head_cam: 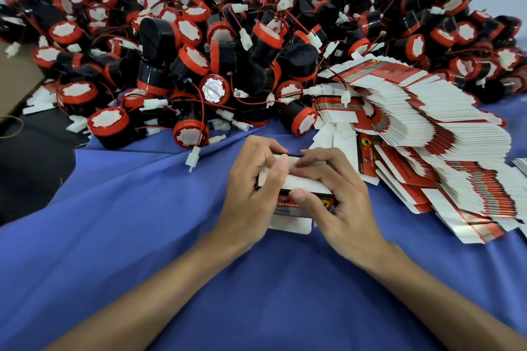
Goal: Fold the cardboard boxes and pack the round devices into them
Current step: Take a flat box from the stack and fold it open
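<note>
- Centrally, low over the blue cloth [171,236], both hands are close together and clamped on one small cardboard box [306,185].
- Left hand [251,191]: fingers curl over the box's far edge and the thumb lies across its white top flap.
- Right hand [339,199]: fingers curl over the top from the other side and the thumb presses the red printed side panel that faces the person.
- The fingertips of the two hands nearly meet on top of the box.
- A white flap of the box sticks out below the hands, toward the person, and lies on the cloth.
- Whether a device is inside the box cannot be told.
- A big pile of round devices [216,60], black with red rims, red wires and white connectors [193,155], fills the far side of the cloth.
- One device with a silver face [214,90] lies near the pile's front.
- A fanned stack of flat boxes [442,137], red and white, lies to the right of the hands, against the pile.
</note>
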`<state>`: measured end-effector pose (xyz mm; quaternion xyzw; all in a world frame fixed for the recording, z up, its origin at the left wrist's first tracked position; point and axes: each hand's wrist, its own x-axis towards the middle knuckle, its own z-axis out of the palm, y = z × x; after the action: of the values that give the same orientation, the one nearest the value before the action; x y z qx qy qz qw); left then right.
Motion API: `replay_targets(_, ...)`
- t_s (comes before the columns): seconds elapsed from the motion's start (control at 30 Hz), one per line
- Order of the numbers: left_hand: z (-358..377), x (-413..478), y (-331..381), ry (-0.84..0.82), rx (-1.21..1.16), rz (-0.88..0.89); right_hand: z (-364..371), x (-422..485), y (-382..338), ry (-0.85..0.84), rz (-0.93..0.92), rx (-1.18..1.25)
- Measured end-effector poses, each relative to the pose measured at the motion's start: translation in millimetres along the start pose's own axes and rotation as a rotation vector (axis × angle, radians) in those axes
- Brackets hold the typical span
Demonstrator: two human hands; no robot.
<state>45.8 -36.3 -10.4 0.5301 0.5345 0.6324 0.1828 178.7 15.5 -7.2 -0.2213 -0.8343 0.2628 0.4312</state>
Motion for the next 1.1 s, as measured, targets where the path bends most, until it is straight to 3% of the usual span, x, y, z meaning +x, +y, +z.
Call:
replay_targets(0.17, -2, 0, 1, -0.023, 0.062, 0.060, 0, -1, -3, 0.002, 0.049, 0.050)
replay_targets(0.47, -4, -1, 3, -0.124, -0.087, -0.100, 1, -2, -2, 0.024, 0.137, 0.095)
replay_targets(0.73, -2, -4, 3, -0.151, -0.196, -0.149, 0, -1, -5, -0.062, 0.223, 0.292)
replay_targets(1.1, -2, -2, 4, -0.029, -0.304, -0.130, -11, 5, 11, -0.165, -0.116, 0.002)
